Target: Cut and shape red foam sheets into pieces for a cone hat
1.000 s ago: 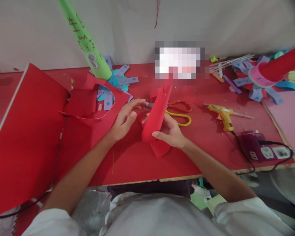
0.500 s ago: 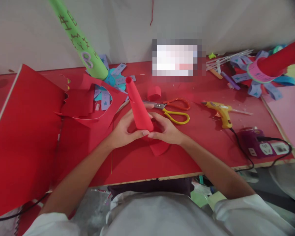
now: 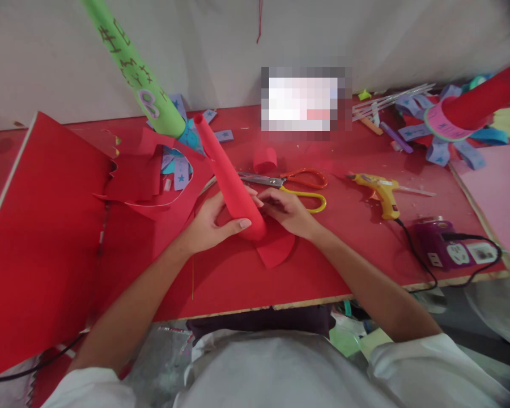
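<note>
A red paper cone [image 3: 232, 184] leans to the upper left, its narrow open tip pointing away from me. My left hand [image 3: 215, 224] is wrapped round its lower half, thumb on the near side and fingers behind. At the cone's right side is my right hand [image 3: 289, 212], its fingers curled and drawn together close to the left fingertips. Whether anything is between them is hidden. Under the right hand and the cone's base lies a curved piece of red paper [image 3: 276, 249]. Scissors [image 3: 276, 181] with orange and yellow handles lie just beyond my hands.
A small red paper roll [image 3: 265, 160] stands behind the scissors. To the right are a yellow glue gun [image 3: 380, 190] and a purple power adapter [image 3: 440, 243] with a cord. Cut red paper [image 3: 176, 218] and a green cone [image 3: 153, 96] are at left; a decorated red cone [image 3: 476, 113] lies right.
The cone has tilted further left and its wide end has shifted slightly right. My right thumb has come off the cone's near side, and the right fingers have drawn together beside it.
</note>
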`<control>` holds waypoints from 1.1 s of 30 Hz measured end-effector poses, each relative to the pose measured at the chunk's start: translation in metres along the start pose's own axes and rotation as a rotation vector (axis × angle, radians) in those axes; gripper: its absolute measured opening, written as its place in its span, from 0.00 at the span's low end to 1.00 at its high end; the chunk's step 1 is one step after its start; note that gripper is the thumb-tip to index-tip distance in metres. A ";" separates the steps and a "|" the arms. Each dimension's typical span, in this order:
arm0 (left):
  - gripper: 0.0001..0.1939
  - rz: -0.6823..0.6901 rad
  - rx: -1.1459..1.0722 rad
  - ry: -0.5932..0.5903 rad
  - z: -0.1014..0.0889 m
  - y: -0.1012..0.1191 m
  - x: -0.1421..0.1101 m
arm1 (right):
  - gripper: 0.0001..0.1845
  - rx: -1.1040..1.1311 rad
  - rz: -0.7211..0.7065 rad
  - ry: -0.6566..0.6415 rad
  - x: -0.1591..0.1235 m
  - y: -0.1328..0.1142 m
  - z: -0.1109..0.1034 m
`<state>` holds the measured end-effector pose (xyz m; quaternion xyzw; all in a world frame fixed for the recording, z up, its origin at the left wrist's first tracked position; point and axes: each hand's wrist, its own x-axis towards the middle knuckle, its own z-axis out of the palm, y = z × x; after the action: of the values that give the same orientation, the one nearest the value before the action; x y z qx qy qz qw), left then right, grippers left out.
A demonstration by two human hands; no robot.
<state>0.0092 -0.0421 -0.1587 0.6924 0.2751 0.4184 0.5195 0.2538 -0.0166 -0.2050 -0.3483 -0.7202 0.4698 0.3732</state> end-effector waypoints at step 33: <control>0.22 -0.023 -0.010 -0.015 0.007 0.001 0.000 | 0.16 -0.210 -0.147 -0.093 -0.007 -0.010 -0.002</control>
<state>0.0154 -0.0462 -0.1582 0.6896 0.2770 0.4087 0.5298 0.2573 -0.0245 -0.1960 -0.3095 -0.8055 0.3790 0.3344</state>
